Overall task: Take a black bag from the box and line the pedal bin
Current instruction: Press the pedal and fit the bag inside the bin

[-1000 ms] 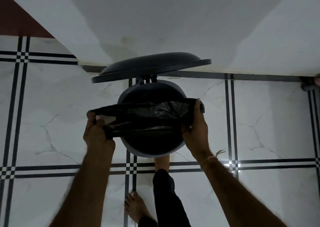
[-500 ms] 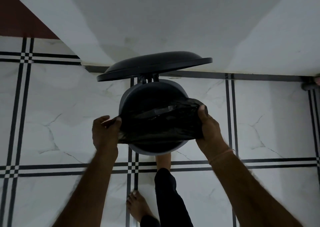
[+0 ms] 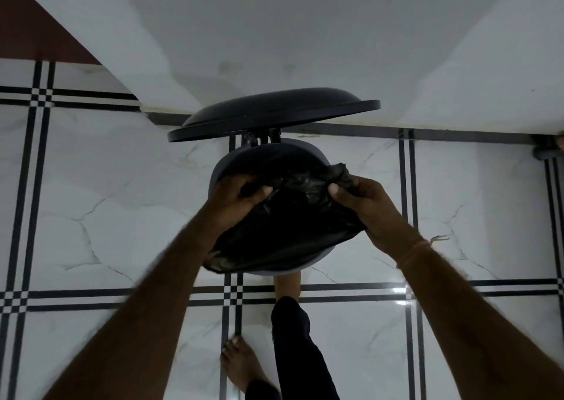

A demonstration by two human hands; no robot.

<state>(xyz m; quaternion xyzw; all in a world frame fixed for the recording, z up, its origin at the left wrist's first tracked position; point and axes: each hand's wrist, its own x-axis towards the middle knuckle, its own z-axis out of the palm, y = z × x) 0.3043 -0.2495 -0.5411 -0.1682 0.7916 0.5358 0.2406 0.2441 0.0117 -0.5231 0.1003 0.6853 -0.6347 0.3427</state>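
A round grey pedal bin (image 3: 232,158) stands on the tiled floor against the wall, its dark lid (image 3: 274,112) tipped up at the back. A crumpled black bag (image 3: 293,225) lies over the bin's mouth and hangs over its near rim. My left hand (image 3: 235,195) pinches the bag at the bin's left side. My right hand (image 3: 363,201) grips a bunched edge of the bag at the bin's right side. One foot (image 3: 287,283) is at the bin's base where the pedal would be; the pedal itself is hidden. No box is in view.
White marble-look floor tiles with black line borders (image 3: 232,293) surround the bin. A white wall (image 3: 305,33) runs just behind it. My other bare foot (image 3: 241,363) stands nearer, left of a black trouser leg (image 3: 296,347). A dark object (image 3: 549,152) sits at the far right.
Both hands have moved inward and up onto the bin's mouth with the bag. The bag, first stretched wide between them, is now bunched over the opening and draped over the near rim.
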